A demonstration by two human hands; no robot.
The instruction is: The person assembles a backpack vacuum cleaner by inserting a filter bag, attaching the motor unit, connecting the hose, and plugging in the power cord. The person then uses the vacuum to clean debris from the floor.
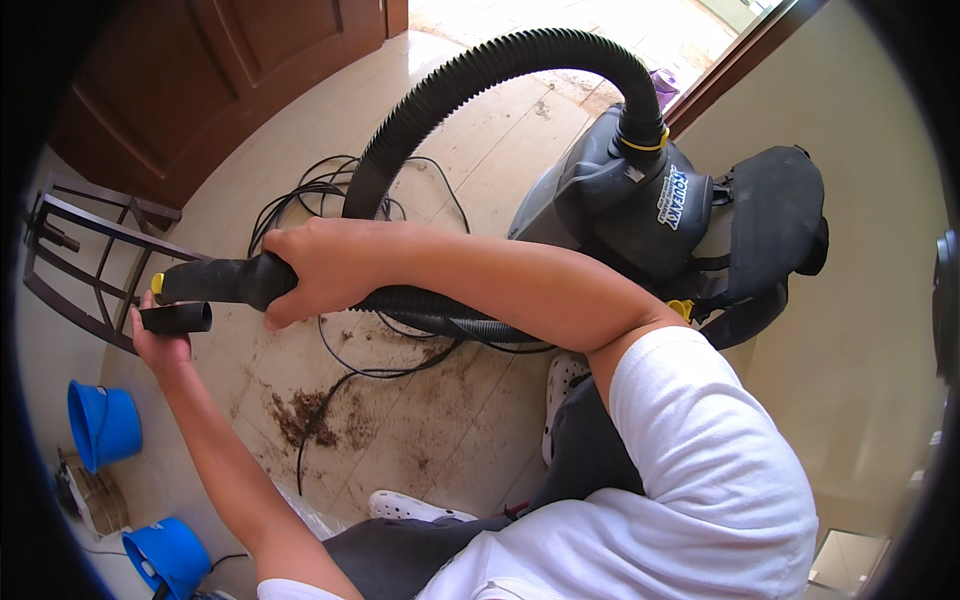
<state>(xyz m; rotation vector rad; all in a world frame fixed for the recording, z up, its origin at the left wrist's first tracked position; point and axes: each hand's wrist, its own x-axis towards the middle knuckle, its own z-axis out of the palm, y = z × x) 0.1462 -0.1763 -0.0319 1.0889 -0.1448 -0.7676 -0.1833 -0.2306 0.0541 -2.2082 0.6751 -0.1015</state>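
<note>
My right hand (325, 262) is closed around the dark hose handle (215, 281), which has a yellow piece at its far left end. Just below that end, my left hand (160, 345) holds a short black tube (178, 318) with its round opening facing right. The tube and the handle overlap in view, and whether they touch I cannot tell. A thick ribbed black hose (500, 60) arches over to the grey and black vacuum cleaner (635, 190) at the right. My right forearm hides part of the hose.
Black cable (385, 372) lies looped on the tiled floor near brown dirt (305, 415). Two blue buckets, one the upper bucket (105, 425), stand at the left below a dark metal rack (95, 245). A brown door (200, 90) is at the far left.
</note>
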